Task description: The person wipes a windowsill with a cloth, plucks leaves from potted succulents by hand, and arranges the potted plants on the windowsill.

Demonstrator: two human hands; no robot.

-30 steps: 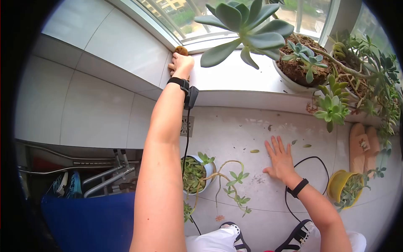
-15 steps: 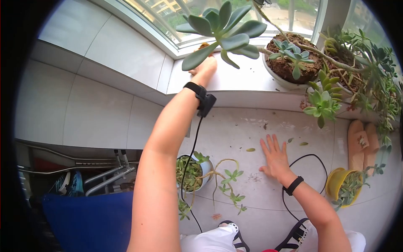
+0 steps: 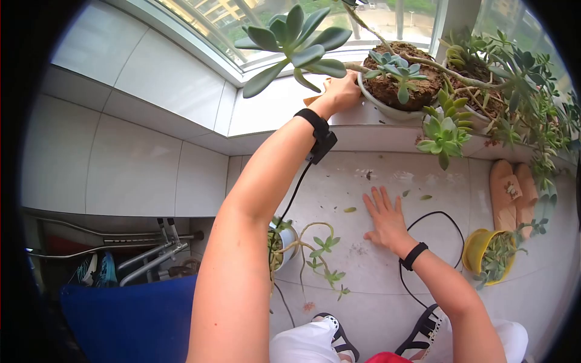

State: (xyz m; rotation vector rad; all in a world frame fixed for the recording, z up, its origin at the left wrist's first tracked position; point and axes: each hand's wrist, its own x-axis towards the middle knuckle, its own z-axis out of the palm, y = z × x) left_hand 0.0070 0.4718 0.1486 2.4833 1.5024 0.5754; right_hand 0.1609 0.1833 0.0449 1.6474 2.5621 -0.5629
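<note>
My left hand (image 3: 344, 92) is on the white window sill (image 3: 254, 112), close beside the large white pot (image 3: 387, 110) of brown soil. Its fingers are curled, and an orange-brown piece (image 3: 311, 100) shows at its edge; most of it is hidden under the hand. Above the wrist hangs a big grey-green succulent rosette (image 3: 296, 45) on a long stem. My right hand (image 3: 386, 224) lies flat on the tiled floor with fingers spread, near loose fallen leaves (image 3: 350, 210) and scattered dirt.
A pale blue pot (image 3: 284, 245) with trailing stems stands beside my left arm. To the right are a tipped yellow pot (image 3: 478, 251) and pink slippers (image 3: 505, 193). Black cable (image 3: 463, 230) loops across the floor. A blue panel (image 3: 127, 317) and metal tubes sit at left.
My left hand has moved right along the sill, from near the window corner to beside the white pot. My right hand stays on the floor; the view has shifted slightly.
</note>
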